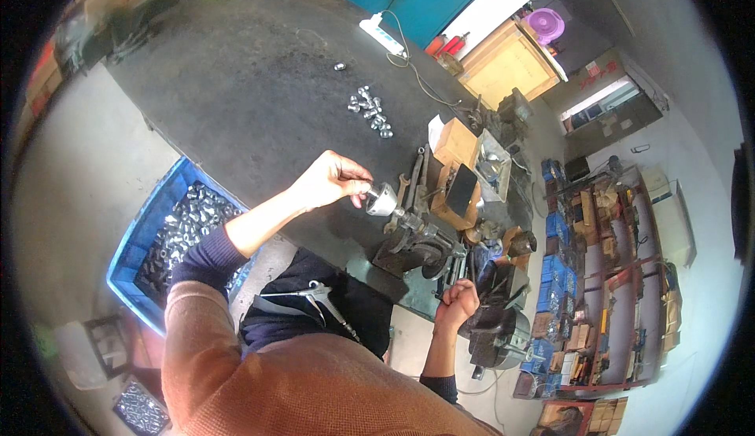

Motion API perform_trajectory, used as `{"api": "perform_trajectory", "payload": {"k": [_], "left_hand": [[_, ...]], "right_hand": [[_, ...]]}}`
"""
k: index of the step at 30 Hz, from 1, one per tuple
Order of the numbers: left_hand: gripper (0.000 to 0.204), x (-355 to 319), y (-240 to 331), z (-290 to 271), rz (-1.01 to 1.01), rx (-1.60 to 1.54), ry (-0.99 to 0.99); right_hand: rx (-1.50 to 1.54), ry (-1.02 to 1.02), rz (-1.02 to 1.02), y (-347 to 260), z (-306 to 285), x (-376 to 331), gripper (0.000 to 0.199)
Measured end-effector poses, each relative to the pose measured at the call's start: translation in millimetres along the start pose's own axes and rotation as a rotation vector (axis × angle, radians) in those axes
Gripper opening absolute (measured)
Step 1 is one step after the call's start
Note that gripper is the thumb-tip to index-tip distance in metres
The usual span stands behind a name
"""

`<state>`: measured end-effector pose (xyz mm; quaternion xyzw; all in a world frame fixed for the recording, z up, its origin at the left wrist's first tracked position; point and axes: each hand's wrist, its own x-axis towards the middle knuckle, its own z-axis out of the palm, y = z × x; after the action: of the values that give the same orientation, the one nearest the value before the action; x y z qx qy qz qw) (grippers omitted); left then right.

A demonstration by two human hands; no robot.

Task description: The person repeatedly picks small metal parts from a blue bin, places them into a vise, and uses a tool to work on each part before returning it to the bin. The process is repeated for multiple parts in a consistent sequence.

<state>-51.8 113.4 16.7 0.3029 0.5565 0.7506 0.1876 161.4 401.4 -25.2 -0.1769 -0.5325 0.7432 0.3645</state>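
Observation:
My left hand (334, 180) is closed, pinching a small metal fitting (368, 191) at the face of a silvery round chuck (383, 201). The fingers hide most of that fitting. Behind the chuck runs a dark bench-mounted machine (421, 246). My right hand (458, 302) is curled into a fist by the machine's metal bars (454, 269); what it grips is hidden. On the dark tabletop (252, 66) lie a loose pile of shiny metal fittings (370, 111) and a single fitting (340, 66) apart from them. A metal air blow gun (318, 294) rests across my lap.
To my left a blue bin (130, 239) holds many metal fittings. Wrenches (417, 176), wooden boxes (456, 143) and a dark flat phone-like slab (461, 189) crowd the right of the chuck. A white power strip (383, 36) with its cord lies at the far edge. Shelves (621, 302) stand farther right.

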Motion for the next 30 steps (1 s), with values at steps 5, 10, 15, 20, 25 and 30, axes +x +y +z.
{"api": "perform_trajectory", "payload": {"k": [5, 10, 15, 20, 25, 30], "left_hand": [[0.015, -2.9, -3.0, 1.3, -0.002, -0.031, -0.003], [0.015, 3.5, -11.8, -2.4, -0.048, -0.1, -0.041], [0.013, 5.6, -13.9, -5.3, -0.002, -0.12, -0.094], [0.016, 4.0, -13.1, -3.5, 0.008, -0.057, -0.085], [0.018, -1.2, -10.1, 4.5, 0.043, 0.038, -0.049], [0.02, -2.2, -8.7, 11.1, 0.085, 0.074, -0.026]], "right_hand": [[0.011, -0.047, -0.001, 1.7, -5.0, 2.1, 0.013], [-0.045, -0.02, 0.031, 5.1, -3.0, 6.1, 0.011], [0.021, -0.115, 0.037, -12.6, 0.4, 8.3, 0.01], [0.046, -0.091, -0.018, -32.5, 20.4, 51.8, 0.016], [0.146, -0.02, 0.039, -6.7, 37.5, 111.9, 0.014], [-0.157, 0.199, 0.015, 71.3, 4.6, 120.4, 0.018]]}}
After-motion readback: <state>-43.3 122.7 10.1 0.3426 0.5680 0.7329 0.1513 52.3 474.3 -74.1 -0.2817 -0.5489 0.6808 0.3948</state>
